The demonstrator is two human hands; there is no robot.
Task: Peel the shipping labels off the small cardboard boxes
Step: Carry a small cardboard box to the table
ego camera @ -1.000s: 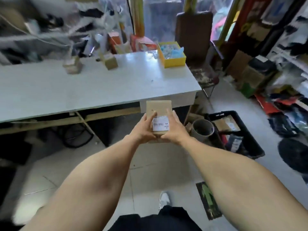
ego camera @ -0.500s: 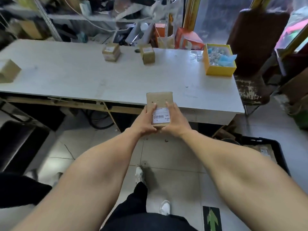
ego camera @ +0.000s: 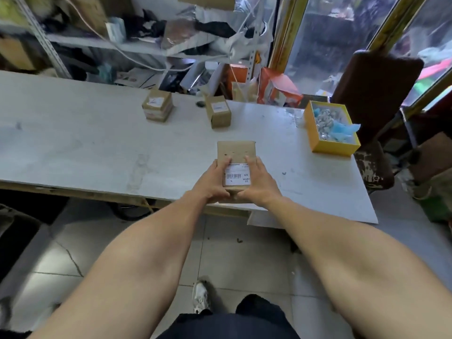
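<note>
I hold a small brown cardboard box (ego camera: 235, 151) above the near edge of the table. A white shipping label (ego camera: 237, 176) with a barcode sticks flat on its upper face. My left hand (ego camera: 212, 183) grips the box's left side, thumb on the label's upper left corner. My right hand (ego camera: 259, 182) grips the right side, thumb along the label's right edge. Two more small boxes stand farther back on the table: one (ego camera: 157, 108) on the left and one (ego camera: 218, 115) on the right, each with a white label on top.
The white table (ego camera: 85, 148) spans the view. A yellow open box (ego camera: 330, 126) of small parts sits at its right end. Cluttered shelves (ego camera: 137, 45) stand behind, and a brown chair (ego camera: 376, 94) stands at the right. Tiled floor and my shoe (ego camera: 201, 296) lie below.
I have stepped up to the table, and the held box now hangs over its near edge. Both hands keep the same grip, and the label still lies flat.
</note>
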